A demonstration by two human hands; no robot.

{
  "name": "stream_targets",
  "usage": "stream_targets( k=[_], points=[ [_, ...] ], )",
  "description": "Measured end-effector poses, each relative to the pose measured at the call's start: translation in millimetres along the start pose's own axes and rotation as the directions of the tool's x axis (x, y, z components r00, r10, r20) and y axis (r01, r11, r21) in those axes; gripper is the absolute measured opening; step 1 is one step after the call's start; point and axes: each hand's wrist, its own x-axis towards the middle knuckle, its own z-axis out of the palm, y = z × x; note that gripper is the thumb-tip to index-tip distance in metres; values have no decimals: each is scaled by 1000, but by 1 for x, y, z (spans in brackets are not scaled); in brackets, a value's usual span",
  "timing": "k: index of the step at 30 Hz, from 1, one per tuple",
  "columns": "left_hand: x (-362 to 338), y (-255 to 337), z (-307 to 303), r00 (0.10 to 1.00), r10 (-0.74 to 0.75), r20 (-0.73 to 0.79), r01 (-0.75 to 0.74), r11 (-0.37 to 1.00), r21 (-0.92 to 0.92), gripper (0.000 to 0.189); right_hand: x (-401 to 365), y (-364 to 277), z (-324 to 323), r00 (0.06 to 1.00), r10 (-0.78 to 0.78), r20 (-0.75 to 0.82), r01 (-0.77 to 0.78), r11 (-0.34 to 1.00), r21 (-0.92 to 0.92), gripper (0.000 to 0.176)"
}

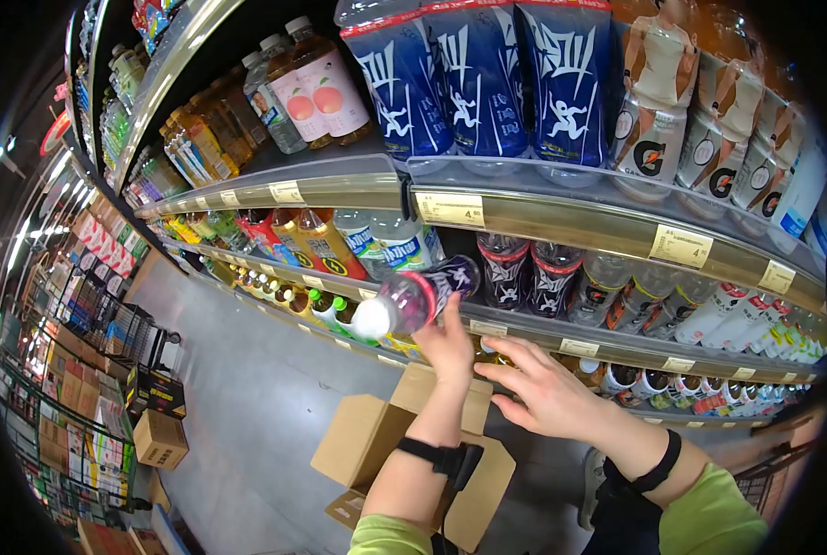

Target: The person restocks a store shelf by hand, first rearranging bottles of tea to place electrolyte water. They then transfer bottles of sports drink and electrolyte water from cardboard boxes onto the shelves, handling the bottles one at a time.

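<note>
My left hand [448,347] grips a dark purple drink bottle [432,291] with a white cap. The bottle is tilted, its cap toward me and its base at the middle shelf, beside two matching dark bottles [504,270] that stand there. To the right of it, my right hand [543,388] is held in the air with fingers spread and holds nothing, in front of the shelf edge. An open cardboard box [362,435] sits below on the floor, partly hidden by my left forearm.
Blue-labelled bottles [561,83] and grey Gatorade bottles [654,120] line the upper shelf behind a clear lip. Price tags [450,208] run along the shelf edges. A shopping cart [140,333] and a closed carton [161,438] stand across the aisle at left.
</note>
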Motion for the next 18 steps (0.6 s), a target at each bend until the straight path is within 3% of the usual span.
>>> stream_targets(
  k=[1, 3, 4, 6, 7, 8, 9, 10, 13, 14, 18],
  points=[
    [-7, 9, -5, 998, -12, -55, 9, 999, -41, 24, -2, 1, 0, 1000, 5, 3, -5, 1000, 1, 42],
    [-11, 19, -29, 992, -84, 92, 103, 968, -230, 22, -5, 4, -2, 1000, 21, 3, -21, 1000, -2, 42],
    [-11, 24, -42, 992, -82, 95, 102, 968, -228, 22, -6, 4, -2, 1000, 22, -1, -22, 1000, 0, 42],
    [-9, 33, -65, 945, -163, 285, 148, 986, 72, 32, -9, 5, -2, 1000, 20, 5, -20, 1000, 2, 42],
    [-7, 35, -70, 945, -163, 285, 145, 986, 81, 32, -11, 5, -1, 1000, 18, 1, -18, 1000, 10, 42],
    [-4, 37, -75, 911, -243, 334, 105, 918, 383, 39, -13, 5, 1, 1000, 20, -1, -20, 1000, 16, 42],
    [-1, 40, -78, 875, -334, 349, 34, 764, 644, 47, -13, 5, 2, 1000, 18, -3, -18, 1000, 19, 42],
    [3, 46, -72, 860, -390, 330, 60, 718, 694, 56, -13, 4, 2, 1000, 10, -5, -10, 1000, 21, 42],
    [25, 60, -52, 819, -447, 359, 18, 645, 764, 50, -15, 0, 0, 999, 26, 46, -27, 999, 22, 42],
    [32, 55, -45, 852, -368, 371, -44, 657, 752, 51, -16, 1, 0, 999, 25, 41, -25, 1000, 13, 42],
    [60, 65, -15, 894, -302, 330, -31, 695, 718, 50, -16, 4, -4, 998, 41, 43, -41, 999, -8, 45]
  ],
)
